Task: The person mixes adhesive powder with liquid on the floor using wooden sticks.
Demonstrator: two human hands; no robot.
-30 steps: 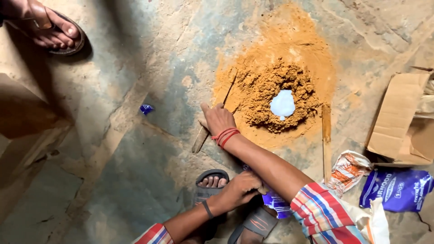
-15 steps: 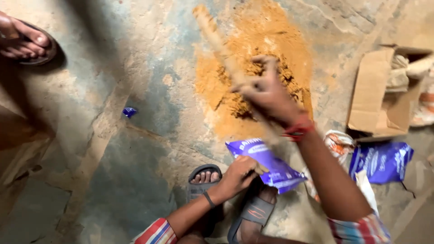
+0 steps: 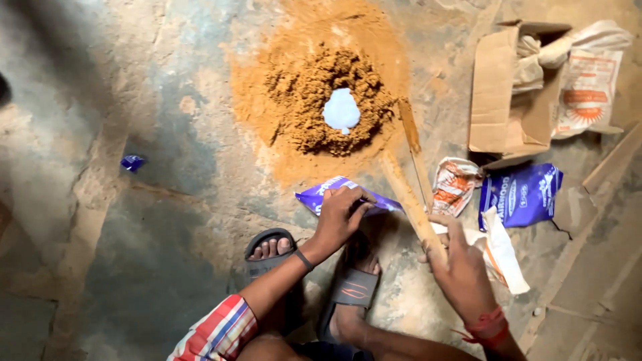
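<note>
Left hand on the purple packet, right hand gripping the stick, powder heap just ahead.

The left hand (image 3: pixel 341 217) presses flat, fingers spread, on a purple packet (image 3: pixel 328 194) by the orange-brown powder heap (image 3: pixel 321 100) with its pale blob (image 3: pixel 341 110). The right hand (image 3: pixel 458 264) closes round a wooden stick (image 3: pixel 404 190), now lowered toward the floor, no longer raised over the heap. Right of it lie an orange-and-white sachet (image 3: pixel 453 184), a blue packet (image 3: pixel 521 194), then an open cardboard box (image 3: pixel 501 93) holding a white sack (image 3: pixel 588 87). The packet's lower edge hides under the fingers; a small blue scrap (image 3: pixel 132 162) is hard to identify.
</note>
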